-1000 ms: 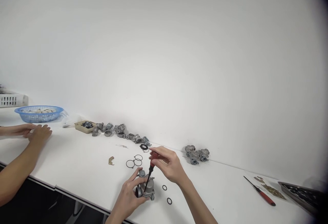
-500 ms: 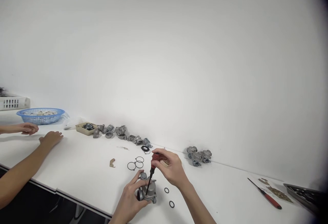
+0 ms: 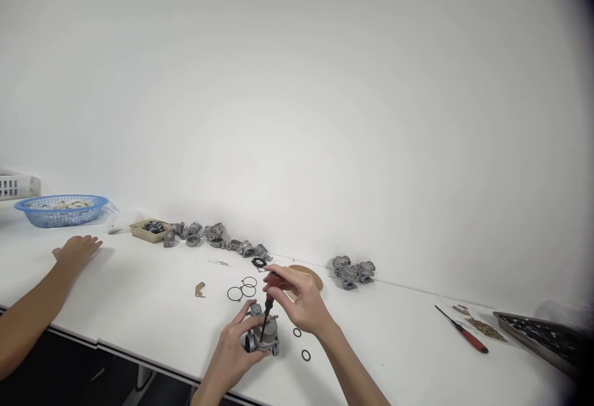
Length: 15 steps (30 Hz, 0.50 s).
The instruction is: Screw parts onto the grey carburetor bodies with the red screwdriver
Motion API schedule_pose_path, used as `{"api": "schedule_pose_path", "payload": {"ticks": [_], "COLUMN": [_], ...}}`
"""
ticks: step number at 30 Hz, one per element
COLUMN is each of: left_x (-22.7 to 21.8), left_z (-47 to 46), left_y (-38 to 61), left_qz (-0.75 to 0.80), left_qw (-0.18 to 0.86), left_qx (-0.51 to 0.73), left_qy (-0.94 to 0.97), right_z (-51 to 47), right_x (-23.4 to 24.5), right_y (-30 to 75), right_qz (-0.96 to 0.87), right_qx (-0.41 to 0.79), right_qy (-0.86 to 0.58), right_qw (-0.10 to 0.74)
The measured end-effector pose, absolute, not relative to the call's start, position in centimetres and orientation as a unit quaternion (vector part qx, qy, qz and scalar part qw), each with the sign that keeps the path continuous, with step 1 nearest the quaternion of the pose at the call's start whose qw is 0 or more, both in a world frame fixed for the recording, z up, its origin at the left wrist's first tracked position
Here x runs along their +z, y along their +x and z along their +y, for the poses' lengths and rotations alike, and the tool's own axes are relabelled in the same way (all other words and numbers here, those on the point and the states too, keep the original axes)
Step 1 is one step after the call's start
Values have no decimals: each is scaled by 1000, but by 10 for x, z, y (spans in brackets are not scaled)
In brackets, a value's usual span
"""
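Note:
My left hand grips a small grey metal carburettor body on the white table, near its front edge. My right hand holds a red-handled screwdriver upright, its dark shaft pointing down into the top of the metal body. Two small black O-rings lie just right of the part. Thin black ring seals and a small brass bracket lie to the left behind it.
A row of grey metal castings and a tan tray line the wall. More castings, a second screwdriver, a metal tray. A co-worker's hand rests at left near a blue basket.
The co-worker's far hand has left the view and the other hand shifted on the table. My hands stay on the part and screwdriver; the view shifted slightly.

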<state>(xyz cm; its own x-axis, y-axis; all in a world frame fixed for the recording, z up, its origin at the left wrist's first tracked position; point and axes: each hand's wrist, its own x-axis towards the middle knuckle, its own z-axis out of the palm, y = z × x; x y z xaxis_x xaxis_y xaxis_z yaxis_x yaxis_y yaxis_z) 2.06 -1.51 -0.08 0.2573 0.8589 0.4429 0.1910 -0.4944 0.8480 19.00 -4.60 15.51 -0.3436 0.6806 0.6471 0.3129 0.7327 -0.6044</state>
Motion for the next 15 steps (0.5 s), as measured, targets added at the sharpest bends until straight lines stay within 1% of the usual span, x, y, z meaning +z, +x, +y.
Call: {"api": "schedule_pose_path", "payload": {"ticks": [2, 4, 10, 13, 15], "left_x": [1, 2, 6, 7, 7], "left_z": [-16, -16, -18, -19, -19], "left_y": [20, 20, 18, 17, 16], "left_qz": [364, 360, 359, 360, 357], "left_qw": [342, 342, 350, 362, 390], "left_qx": [487, 490, 487, 478, 461], "left_qy": [716, 716, 715, 715, 712], "right_z": [-47, -47, -49, -53, -52], "right_x": [155, 153, 142, 135, 135], "right_y": [191, 192, 185, 183, 190], "right_qz": [-808, -802, -759, -754, -719], "right_qx": [268, 297, 222, 207, 216], "right_qy": [-262, -243, -329, -326, -306], "right_qw": [454, 458, 516, 532, 585]}}
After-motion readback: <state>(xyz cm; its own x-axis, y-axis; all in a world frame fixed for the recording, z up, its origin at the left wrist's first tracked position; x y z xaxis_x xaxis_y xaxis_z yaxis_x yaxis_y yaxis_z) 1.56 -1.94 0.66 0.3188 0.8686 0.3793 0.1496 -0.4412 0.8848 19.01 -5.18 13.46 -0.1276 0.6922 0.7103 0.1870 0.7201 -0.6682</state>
